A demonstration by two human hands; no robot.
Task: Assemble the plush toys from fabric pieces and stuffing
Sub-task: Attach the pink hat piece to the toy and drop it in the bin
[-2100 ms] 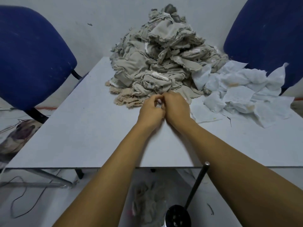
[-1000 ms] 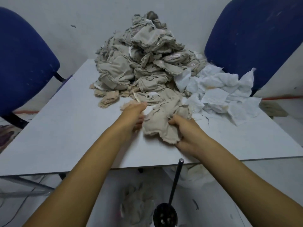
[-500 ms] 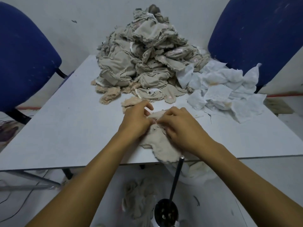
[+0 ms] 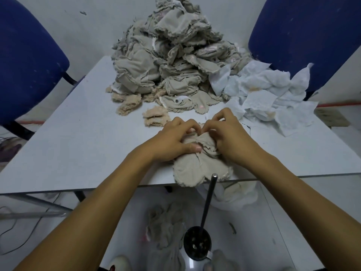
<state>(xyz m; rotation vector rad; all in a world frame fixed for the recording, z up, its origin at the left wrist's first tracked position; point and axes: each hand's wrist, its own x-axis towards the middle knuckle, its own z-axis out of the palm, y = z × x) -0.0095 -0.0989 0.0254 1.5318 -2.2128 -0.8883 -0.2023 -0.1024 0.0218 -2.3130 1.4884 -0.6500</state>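
Observation:
A beige, frayed-edged plush skin (image 4: 197, 169) lies at the table's near edge, its lower end hanging slightly over. My left hand (image 4: 172, 141) grips its upper left part, thumb pressed on the cloth. My right hand (image 4: 228, 137) pinches its upper right part with curled fingers. The two hands meet over the piece's top opening. A tall heap of similar beige fabric skins (image 4: 172, 55) fills the back of the table. Two small tan pieces (image 4: 155, 116) lie just beyond my left hand.
Crumpled white backing sheets (image 4: 269, 94) spread at the right of the grey table (image 4: 78, 137). Blue chairs stand at left (image 4: 27, 61) and right (image 4: 304, 32). A dark upright rod on a round base (image 4: 207, 204) rises below the table edge, with cloth pieces (image 4: 166, 223) on the floor.
I pulled one beige piece out of the heap toward the near edge. Both hands have since shifted to its upper end and closed on it.

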